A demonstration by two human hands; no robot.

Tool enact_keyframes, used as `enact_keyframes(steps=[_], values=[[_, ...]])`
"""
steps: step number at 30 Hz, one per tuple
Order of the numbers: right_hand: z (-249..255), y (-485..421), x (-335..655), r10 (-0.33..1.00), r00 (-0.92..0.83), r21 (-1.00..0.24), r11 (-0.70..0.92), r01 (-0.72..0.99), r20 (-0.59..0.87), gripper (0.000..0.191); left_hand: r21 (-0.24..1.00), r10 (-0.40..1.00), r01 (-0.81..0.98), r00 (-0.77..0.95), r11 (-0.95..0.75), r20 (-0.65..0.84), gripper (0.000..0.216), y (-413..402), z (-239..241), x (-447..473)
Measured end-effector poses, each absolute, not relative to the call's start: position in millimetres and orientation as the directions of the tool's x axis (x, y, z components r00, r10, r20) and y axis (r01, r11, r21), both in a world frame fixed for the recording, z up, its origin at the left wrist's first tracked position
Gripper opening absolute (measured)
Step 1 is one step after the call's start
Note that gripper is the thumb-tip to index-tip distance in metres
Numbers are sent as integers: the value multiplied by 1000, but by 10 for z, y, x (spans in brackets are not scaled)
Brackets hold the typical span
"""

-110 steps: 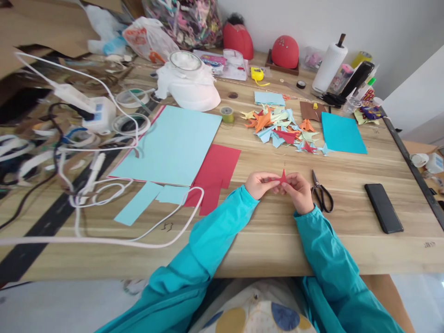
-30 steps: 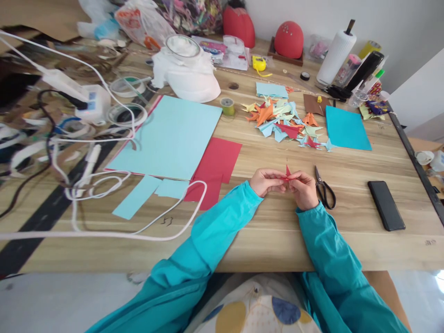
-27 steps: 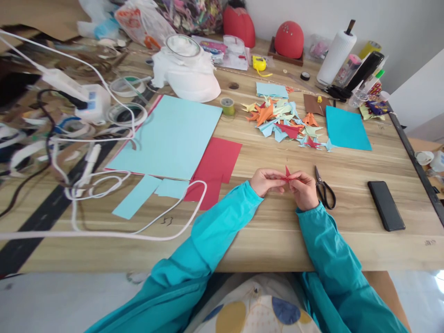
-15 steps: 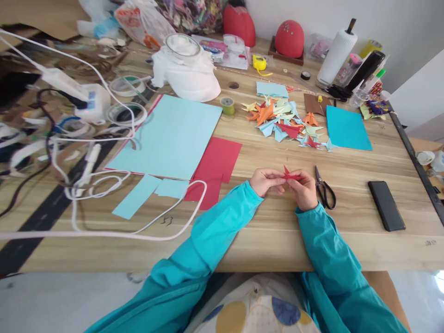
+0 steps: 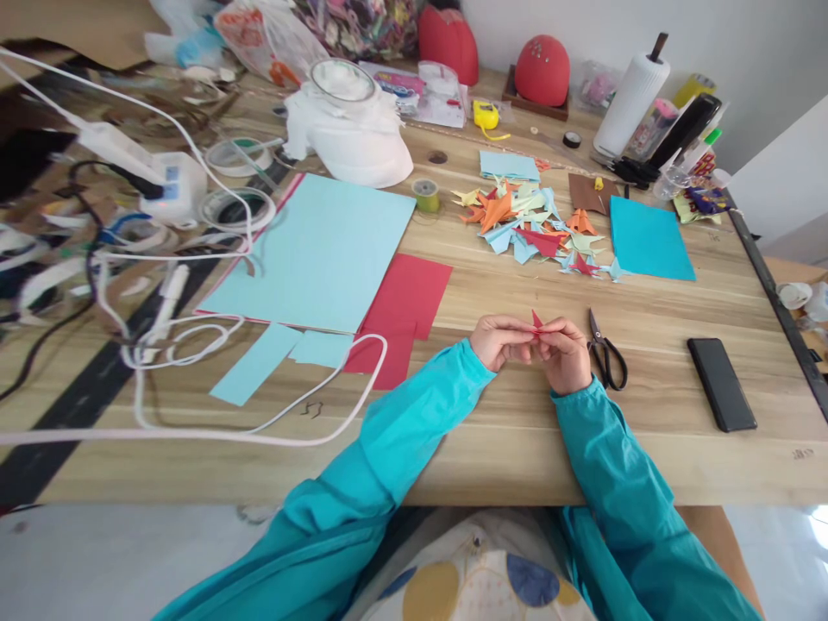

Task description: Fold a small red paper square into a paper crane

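Between my fingertips is a small folded red paper crane point(image 5: 536, 320); one pointed tip sticks up and the rest is mostly covered by fingers. My left hand point(image 5: 499, 339) pinches it from the left, and my right hand point(image 5: 564, 349) pinches it from the right, the two nearly touching above the table. Just right of my right hand lies a pair of black-handled scissors point(image 5: 606, 352). Beyond the hands is a heap of folded paper cranes point(image 5: 540, 226) in orange, pale blue, yellow-green and red.
Red paper sheets point(image 5: 414, 293) and a large light-blue sheet point(image 5: 316, 254) lie left. A bright blue paper stack point(image 5: 652, 239) and a phone point(image 5: 721, 384) lie right. A white cable point(image 5: 381, 362) loops across the left front. A thread spool point(image 5: 425, 196) stands near the white cap point(image 5: 362, 147).
My fingers have closed in on the red paper crane, so less of its body shows. The hands stay in nearly the same place, and nothing else has moved.
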State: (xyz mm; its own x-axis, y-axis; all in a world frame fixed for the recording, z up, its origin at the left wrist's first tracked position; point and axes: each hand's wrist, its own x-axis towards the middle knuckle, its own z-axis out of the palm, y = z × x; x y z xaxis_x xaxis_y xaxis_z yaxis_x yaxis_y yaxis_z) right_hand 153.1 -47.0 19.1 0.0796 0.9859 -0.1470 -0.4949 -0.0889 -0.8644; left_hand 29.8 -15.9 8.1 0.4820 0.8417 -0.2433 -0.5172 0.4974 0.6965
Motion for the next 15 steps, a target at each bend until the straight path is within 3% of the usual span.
enact_keyframes(steps=[6,15], values=[[144,-448,1575,975,129,-862,-94,-498,-181,9,771,858,-458,466,443,-216,24,-178,68,302],[159,-447,1547,984,82,-837,-92,-540,-161,10,637,780,-504,566,583,-266,18,-145,53,266]])
